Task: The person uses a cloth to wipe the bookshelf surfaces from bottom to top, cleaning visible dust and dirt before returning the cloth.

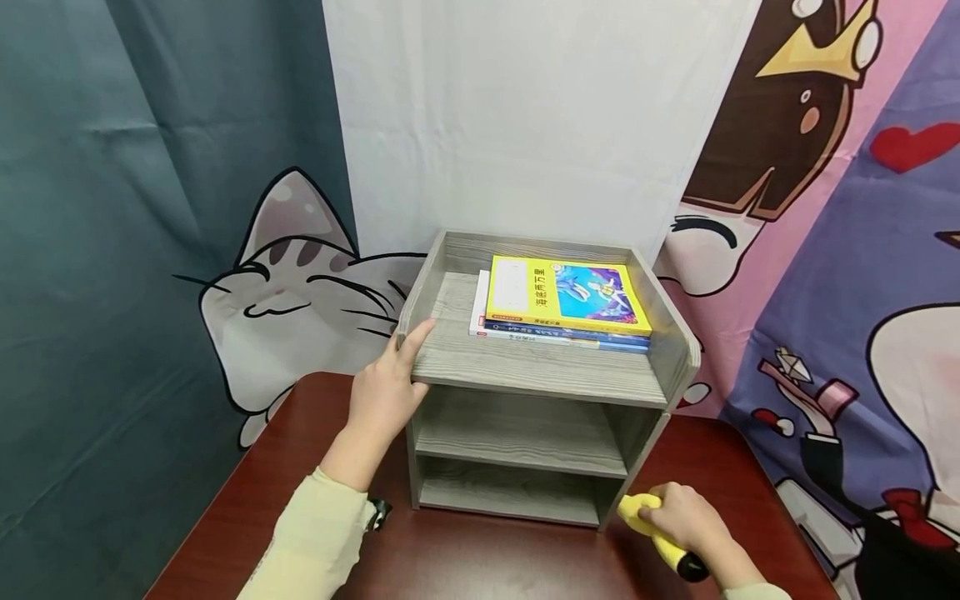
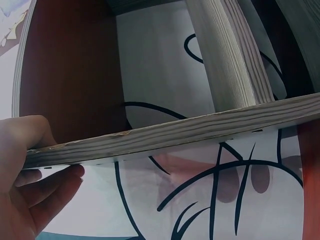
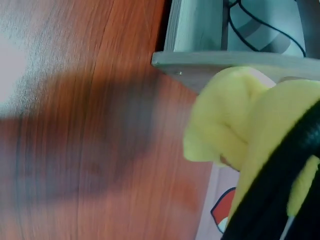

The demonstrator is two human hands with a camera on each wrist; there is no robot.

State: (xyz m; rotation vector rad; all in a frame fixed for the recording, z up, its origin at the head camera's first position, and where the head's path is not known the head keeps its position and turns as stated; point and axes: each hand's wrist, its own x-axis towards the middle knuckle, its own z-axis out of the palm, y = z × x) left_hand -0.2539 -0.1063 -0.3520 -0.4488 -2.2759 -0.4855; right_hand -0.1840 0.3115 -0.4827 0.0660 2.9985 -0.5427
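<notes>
A grey wood-grain desktop shelf [image 1: 517, 392] stands upright on the table. My left hand [image 1: 384, 387] grips the front edge of its upper left side panel. In the left wrist view, thumb and fingers of the left hand [image 2: 35, 175] lie on opposite sides of the panel edge [image 2: 165, 137]. Low by the shelf's right side, my right hand [image 1: 684, 518] holds a soft yellow cloth [image 1: 637, 508]. Close up in the right wrist view, the bunched cloth [image 3: 225, 115] is at the grey panel [image 3: 200, 62]; whether it touches cannot be told.
Several books lie stacked on the top board, a yellow-covered book [image 1: 566, 293] uppermost. Two lower compartments [image 1: 517, 429] face me. The dark red table [image 1: 465, 554] carries the shelf. Printed curtains [image 1: 262, 317] hang behind and beside it. A dark cable [image 3: 270, 32] shows beyond the panel.
</notes>
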